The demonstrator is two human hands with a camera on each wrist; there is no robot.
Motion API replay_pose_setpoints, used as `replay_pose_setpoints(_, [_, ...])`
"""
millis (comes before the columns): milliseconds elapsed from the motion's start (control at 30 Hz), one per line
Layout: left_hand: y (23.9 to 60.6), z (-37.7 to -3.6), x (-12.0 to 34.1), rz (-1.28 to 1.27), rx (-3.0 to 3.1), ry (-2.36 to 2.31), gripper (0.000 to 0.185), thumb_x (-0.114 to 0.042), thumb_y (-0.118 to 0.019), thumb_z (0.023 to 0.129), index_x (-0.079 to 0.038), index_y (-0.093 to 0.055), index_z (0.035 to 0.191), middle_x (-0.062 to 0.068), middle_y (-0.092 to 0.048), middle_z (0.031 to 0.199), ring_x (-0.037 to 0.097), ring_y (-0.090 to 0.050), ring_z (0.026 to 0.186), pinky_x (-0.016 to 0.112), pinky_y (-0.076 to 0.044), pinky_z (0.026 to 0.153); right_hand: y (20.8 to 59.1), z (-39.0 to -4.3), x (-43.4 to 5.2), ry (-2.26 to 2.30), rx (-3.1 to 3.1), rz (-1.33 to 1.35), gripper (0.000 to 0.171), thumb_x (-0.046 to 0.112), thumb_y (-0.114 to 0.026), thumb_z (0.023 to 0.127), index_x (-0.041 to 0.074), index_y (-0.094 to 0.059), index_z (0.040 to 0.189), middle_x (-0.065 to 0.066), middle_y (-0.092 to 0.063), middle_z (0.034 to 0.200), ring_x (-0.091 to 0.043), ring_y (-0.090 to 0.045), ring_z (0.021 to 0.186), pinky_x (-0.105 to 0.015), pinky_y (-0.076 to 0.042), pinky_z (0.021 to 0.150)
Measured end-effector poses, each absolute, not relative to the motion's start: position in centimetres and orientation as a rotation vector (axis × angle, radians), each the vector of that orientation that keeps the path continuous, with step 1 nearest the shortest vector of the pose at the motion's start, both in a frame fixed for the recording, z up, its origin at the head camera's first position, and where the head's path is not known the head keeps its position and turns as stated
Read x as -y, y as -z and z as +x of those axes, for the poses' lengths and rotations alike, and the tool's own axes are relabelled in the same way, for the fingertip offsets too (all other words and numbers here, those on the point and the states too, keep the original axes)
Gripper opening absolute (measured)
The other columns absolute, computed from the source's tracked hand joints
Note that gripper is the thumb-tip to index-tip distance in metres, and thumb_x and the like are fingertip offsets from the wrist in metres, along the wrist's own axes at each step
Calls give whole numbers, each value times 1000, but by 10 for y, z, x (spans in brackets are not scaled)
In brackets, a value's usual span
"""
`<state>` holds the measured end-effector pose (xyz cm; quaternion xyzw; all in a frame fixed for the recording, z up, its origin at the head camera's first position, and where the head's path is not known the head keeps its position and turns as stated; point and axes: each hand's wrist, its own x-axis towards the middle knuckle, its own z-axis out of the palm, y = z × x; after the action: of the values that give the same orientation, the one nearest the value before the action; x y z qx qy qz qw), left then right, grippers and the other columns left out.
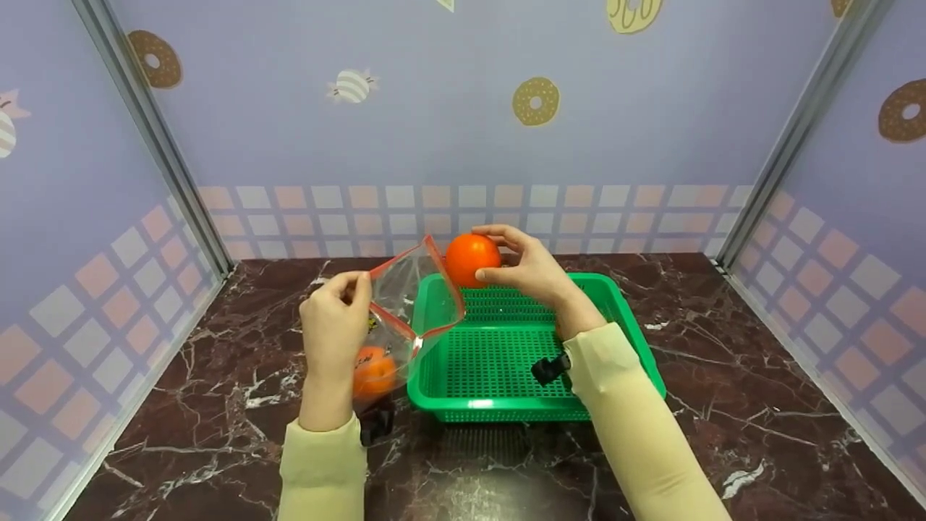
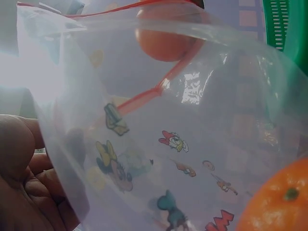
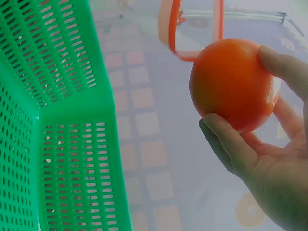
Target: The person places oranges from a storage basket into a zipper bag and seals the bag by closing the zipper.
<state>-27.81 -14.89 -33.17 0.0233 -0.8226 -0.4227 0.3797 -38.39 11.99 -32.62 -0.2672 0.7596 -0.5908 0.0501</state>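
Observation:
My left hand (image 1: 336, 318) pinches the edge of a clear zip bag (image 1: 405, 289) with a red-trimmed mouth, which hangs open toward the right. One orange (image 1: 374, 373) lies low inside the bag; its stem end shows in the left wrist view, beside cartoon prints on the plastic. Between the thumb and fingers of my right hand (image 1: 532, 268) is a second orange (image 3: 233, 84). That fruit is right at the bag's red rim, above the back left of a green basket (image 1: 535, 409).
The green basket stands on a dark marbled table (image 1: 217, 405), partly under my right forearm. A sliver of orange shows in it beside that wrist. Patterned lilac walls (image 1: 434, 145) enclose the table at the back and both sides.

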Motion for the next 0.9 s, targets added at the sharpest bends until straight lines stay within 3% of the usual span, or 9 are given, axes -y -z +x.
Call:
replay_pose_setpoints(600, [331, -276, 149, 40, 2081, 1056, 20, -16, -66, 99, -2, -79, 94, 11, -67, 67, 8, -45, 49, 21, -36, 53, 318, -359, -93, 1639, -2387, -1009, 60, 15, -82, 88, 29, -59, 141, 0, -53, 149, -28, -61, 131, -47, -55, 102])
replay_pose_setpoints(900, [331, -276, 149, 23, 2030, 1046, 19, -13, -67, 98, 0, -78, 90, 12, -67, 66, 11, -47, 51, 20, -37, 55, 321, -349, -78, 1425, -2543, -1101, 60, 17, -83, 88, 29, -60, 142, -3, -53, 151, -31, -57, 130, -48, -57, 96])
